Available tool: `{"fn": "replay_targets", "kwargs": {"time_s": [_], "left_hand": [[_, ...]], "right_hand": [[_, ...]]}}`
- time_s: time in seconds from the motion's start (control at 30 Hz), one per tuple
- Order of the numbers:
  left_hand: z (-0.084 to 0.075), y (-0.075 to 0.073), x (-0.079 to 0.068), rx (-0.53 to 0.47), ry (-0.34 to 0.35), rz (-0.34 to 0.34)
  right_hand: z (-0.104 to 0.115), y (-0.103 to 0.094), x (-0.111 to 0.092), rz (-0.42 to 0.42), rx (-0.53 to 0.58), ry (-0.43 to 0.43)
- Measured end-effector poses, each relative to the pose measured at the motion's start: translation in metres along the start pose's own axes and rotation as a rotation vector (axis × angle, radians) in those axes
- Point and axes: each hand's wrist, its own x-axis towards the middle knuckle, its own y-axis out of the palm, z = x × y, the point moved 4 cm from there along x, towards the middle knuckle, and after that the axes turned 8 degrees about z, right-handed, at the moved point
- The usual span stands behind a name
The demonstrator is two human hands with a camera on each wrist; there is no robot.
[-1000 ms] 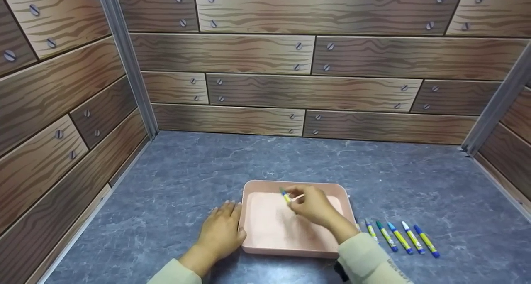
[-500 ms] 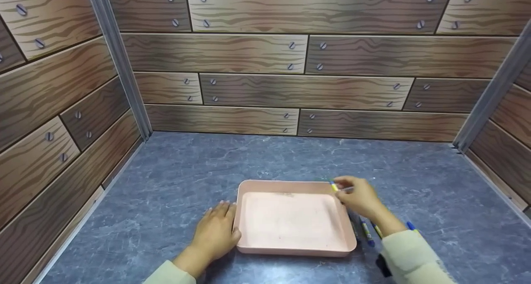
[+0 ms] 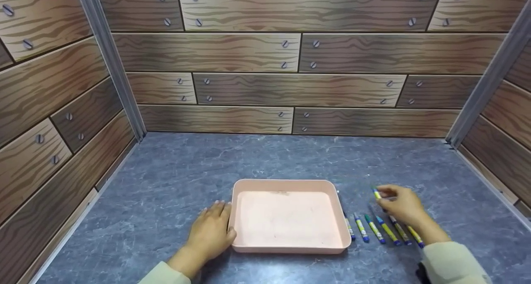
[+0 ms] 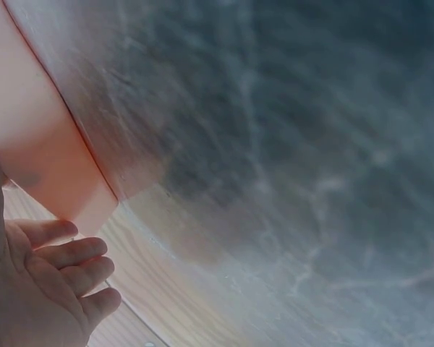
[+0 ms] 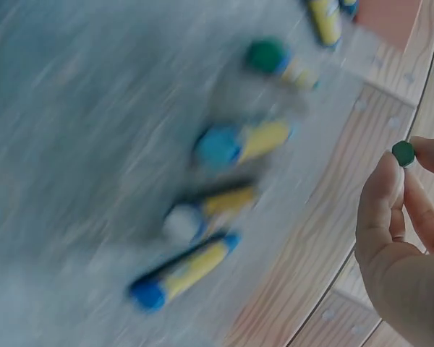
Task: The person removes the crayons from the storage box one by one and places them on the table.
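Note:
A pink rectangular tray (image 3: 290,250) lies on the table with nothing inside but faint smudges. My left hand (image 3: 210,230) rests at its left side, fingers extended along the wall; the left wrist view shows the fingertips right at the tray wall (image 4: 47,137). To the right of the tray, my right hand (image 3: 401,204) pinches a crayon (image 3: 376,193) with a yellow wrapper, raised over the far ends of a row of crayons (image 3: 388,231). Its green end (image 5: 403,153) pokes out between thumb and fingertips in the right wrist view.
Several crayons lie side by side right of the tray, among them a green one (image 5: 267,56), a light blue one (image 5: 218,148) and a white one (image 5: 183,223). Wood-patterned walls (image 3: 244,89) enclose the grey marbled table (image 3: 199,159) at the back and sides.
My right hand has travelled from over the tray to the right, above the crayon row, still pinching the crayon. The left hand stays at the tray's side. The head view has shifted slightly.

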Motion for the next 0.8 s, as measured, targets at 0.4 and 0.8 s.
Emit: {"fn": "replay_targets", "kwargs": {"time_s": [0.4,0.8], "left_hand": [[0.001,0.0,-0.003,-0.01,0.01,-0.014],[-0.001,0.0,-0.003,-0.002,0.009,-0.017]], "right_hand": [[-0.048,-0.031,-0.022,-0.007,-0.158,0.072],[-0.076,-0.039,-0.038,0.049,-0.21,0.132]]}}
